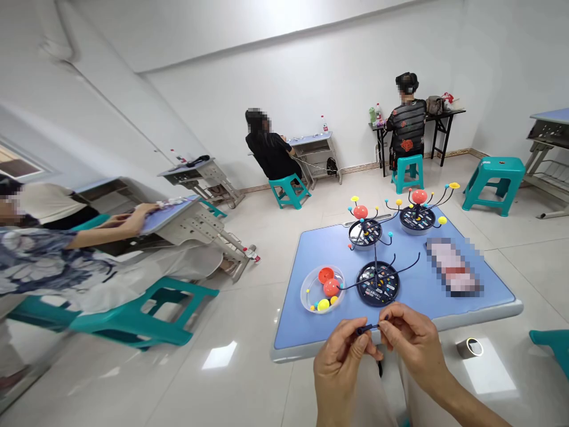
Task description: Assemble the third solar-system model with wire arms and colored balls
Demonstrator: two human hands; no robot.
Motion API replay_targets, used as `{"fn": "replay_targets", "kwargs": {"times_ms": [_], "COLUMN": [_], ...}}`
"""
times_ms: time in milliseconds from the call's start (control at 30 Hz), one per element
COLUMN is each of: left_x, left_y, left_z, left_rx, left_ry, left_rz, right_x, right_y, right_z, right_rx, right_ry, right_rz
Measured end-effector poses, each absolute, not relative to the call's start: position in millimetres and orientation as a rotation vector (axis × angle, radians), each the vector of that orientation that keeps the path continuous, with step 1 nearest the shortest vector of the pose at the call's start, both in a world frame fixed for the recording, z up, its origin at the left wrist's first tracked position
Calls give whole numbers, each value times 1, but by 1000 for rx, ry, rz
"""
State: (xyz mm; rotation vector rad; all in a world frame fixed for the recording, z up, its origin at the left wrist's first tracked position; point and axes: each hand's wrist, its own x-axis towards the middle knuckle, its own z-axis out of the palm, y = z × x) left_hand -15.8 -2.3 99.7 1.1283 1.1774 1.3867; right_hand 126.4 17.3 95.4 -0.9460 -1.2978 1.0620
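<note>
Over the near edge of the blue table, my left hand pinches a small black plastic piece. My right hand grips the thin end of a dark part, which meets the piece in the left; whether the two are one part I cannot tell. Just beyond my hands stands a round black base with an upright post and several curved black arms. Left of it, a clear round tray holds red half-shells and yellow and orange balls.
Two planet models with red centres, one at the back middle and one at the back right, stand on the table. A blurred flat packet lies at right. Teal stools and several seated people are around. A small cylinder is on the floor.
</note>
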Motion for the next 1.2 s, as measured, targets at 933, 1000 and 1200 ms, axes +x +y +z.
{"fn": "replay_targets", "kwargs": {"times_ms": [933,1000,1200], "left_x": [-12,-11,-5], "left_y": [5,7,18], "left_z": [98,97,103], "left_rx": [1655,1620,1652], "left_ry": [1116,1111,1080], "left_rz": [1553,1541,1505], "right_x": [129,130,144], "right_y": [21,22,30], "right_z": [98,98,108], "right_rx": [-931,-942,-966], "right_ry": [-1501,-1488,-1448], "right_rz": [784,831,1093]}}
